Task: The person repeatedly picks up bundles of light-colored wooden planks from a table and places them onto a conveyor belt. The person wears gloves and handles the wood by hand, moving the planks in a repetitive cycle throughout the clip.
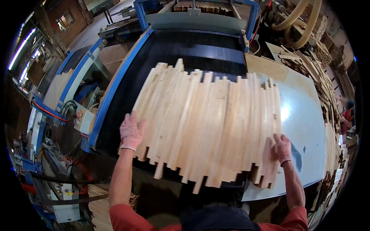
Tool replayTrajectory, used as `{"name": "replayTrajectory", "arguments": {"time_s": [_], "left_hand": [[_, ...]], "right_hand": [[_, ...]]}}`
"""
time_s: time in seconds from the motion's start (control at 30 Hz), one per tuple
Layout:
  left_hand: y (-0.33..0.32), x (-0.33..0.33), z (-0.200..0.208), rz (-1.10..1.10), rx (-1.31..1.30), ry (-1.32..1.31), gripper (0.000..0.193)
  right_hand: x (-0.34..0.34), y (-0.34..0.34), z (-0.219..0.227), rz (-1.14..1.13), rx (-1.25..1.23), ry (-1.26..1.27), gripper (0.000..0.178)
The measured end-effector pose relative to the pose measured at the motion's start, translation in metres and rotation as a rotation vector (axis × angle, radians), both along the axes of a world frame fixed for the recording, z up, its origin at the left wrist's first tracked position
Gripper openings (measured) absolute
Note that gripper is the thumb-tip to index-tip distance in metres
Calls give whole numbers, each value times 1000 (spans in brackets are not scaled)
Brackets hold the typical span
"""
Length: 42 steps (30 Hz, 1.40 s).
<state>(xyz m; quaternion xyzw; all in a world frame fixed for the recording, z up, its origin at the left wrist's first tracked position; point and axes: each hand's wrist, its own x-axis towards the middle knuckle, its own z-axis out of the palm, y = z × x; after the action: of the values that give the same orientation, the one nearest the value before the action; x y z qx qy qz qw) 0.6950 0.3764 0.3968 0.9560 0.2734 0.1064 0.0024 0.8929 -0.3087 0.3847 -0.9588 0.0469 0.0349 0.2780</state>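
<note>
A wide row of pale wooden strips (208,123) lies side by side in front of me, their ends uneven at both the far and near sides. My left hand (132,131), in a pinkish knit glove, grips the row's left edge with the thumb over the top. On the opposite edge, my right hand (283,148), in a matching glove, holds the outermost strips, its fingertips on top. The row is clamped between the two hands. It spans from a black conveyor belt (173,48) to a smooth light metal table (304,115) on the right.
Blue rails (106,106) flank the belt, and a grey crossbar (192,21) spans its far end. Loose strips (308,69) are piled along the right. Further left stands another blue-framed conveyor (73,77) carrying strips. A control box (84,119) sits beside the left rail.
</note>
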Motion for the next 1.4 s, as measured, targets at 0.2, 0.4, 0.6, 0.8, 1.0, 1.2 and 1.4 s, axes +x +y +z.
{"name": "replayTrajectory", "arguments": {"time_s": [0.2, 0.4, 0.6, 0.8, 1.0, 1.2, 1.4], "left_hand": [[121, -13, 13, 333, 3, 287, 95], [155, -18, 9, 359, 52, 280, 93], [189, -8, -8, 347, -101, 151, 85], [36, 47, 60, -154, -352, -295, 72], [-276, 73, 104, -774, -1360, -226, 69], [-546, 30, 43, -995, -1904, 436, 68], [-821, -72, 4, -1106, -1753, 991, 53]], "right_hand": [[-26, 189, 41, 24, 272, 145, 53], [-31, 263, 61, 29, 33, 109, 70], [-32, 230, 55, 145, 78, 216, 69], [-93, 201, 14, 295, 449, 121, 56], [-219, 39, 33, 580, 1094, 373, 30], [-383, -171, 23, -155, 1278, 351, 56], [-547, -330, -69, -1035, 1711, -38, 18]]}}
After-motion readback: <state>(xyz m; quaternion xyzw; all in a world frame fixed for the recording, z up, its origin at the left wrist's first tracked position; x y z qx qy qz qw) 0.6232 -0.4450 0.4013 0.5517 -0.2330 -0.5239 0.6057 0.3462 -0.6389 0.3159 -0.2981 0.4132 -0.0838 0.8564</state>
